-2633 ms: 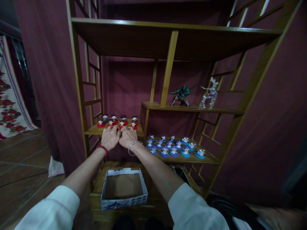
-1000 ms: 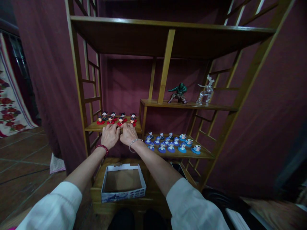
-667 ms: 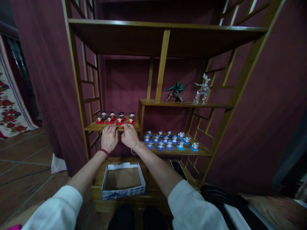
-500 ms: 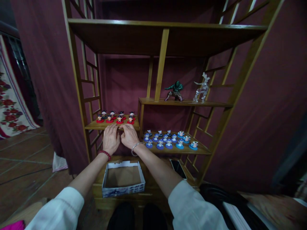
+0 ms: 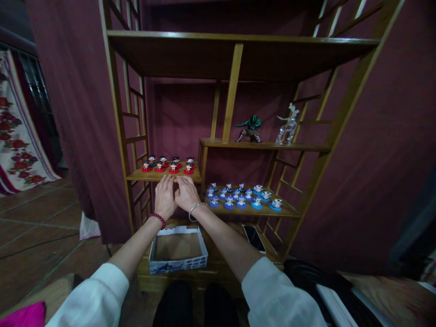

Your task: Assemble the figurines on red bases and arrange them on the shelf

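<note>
My left hand [image 5: 165,198] reaches to the front edge of the left shelf [image 5: 143,176], its fingers stretched forward. Close beside it, my right hand [image 5: 186,193] has its fingers curled in, thumb side toward the left hand; whatever they may hold is hidden. The fingertips of both hands come together at the shelf edge. Just behind them stand two rows of small figurines on red bases [image 5: 173,168]. Below my wrists an open shallow cardboard box [image 5: 179,245] lies on the lower cabinet top, its brown bottom showing.
On the lower right shelf stand several figurines with blue and purple bases [image 5: 241,203]. Above them are a green crouching figure [image 5: 251,129] and a clear deer figure [image 5: 289,125]. A phone [image 5: 254,239] lies right of the box. Wooden posts [image 5: 232,95] divide the shelving.
The whole view has shifted slightly, with the shelf appearing a little farther right. Both hands stay together at the shelf edge, the right one slightly closer to the left.
</note>
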Available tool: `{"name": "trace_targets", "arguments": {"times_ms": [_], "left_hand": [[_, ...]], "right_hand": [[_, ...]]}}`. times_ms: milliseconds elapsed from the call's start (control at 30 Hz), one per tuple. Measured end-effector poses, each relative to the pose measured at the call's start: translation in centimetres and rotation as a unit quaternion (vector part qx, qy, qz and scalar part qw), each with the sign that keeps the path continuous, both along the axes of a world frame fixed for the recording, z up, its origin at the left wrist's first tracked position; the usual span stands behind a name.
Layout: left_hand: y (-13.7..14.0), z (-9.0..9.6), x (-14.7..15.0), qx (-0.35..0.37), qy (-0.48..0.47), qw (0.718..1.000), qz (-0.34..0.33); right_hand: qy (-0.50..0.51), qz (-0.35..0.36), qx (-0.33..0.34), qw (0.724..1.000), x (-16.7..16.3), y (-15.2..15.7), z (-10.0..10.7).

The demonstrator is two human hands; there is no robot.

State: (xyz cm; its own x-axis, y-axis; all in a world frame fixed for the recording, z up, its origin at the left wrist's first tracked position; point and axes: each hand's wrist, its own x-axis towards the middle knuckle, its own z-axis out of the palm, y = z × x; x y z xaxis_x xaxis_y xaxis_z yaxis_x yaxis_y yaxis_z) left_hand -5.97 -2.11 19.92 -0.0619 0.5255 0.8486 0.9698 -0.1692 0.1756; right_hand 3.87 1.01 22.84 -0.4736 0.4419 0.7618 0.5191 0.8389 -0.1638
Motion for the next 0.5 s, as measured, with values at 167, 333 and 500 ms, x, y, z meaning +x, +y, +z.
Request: {"name": "trace_targets", "arguments": {"times_ms": [167,333,500], "left_hand": [[-0.3,-0.2,0.0,0.001,-0.002,1.0,-0.002],[-0.4,-0.5,-0.5,0.005,0.003,1.0,-0.008],[-0.1,-1.0,-1.5,0.023,0.032,0.999,-0.027]], "right_hand": [[0.009,-0.021,0.005,1.0,-0.3,0.0,-0.5],[0.01,-0.046,0.025,0.999,-0.6,-0.3,-1.0],[-0.001,-0.087,0.057,0.995,-1.2,-0.5,-1.6]]}}
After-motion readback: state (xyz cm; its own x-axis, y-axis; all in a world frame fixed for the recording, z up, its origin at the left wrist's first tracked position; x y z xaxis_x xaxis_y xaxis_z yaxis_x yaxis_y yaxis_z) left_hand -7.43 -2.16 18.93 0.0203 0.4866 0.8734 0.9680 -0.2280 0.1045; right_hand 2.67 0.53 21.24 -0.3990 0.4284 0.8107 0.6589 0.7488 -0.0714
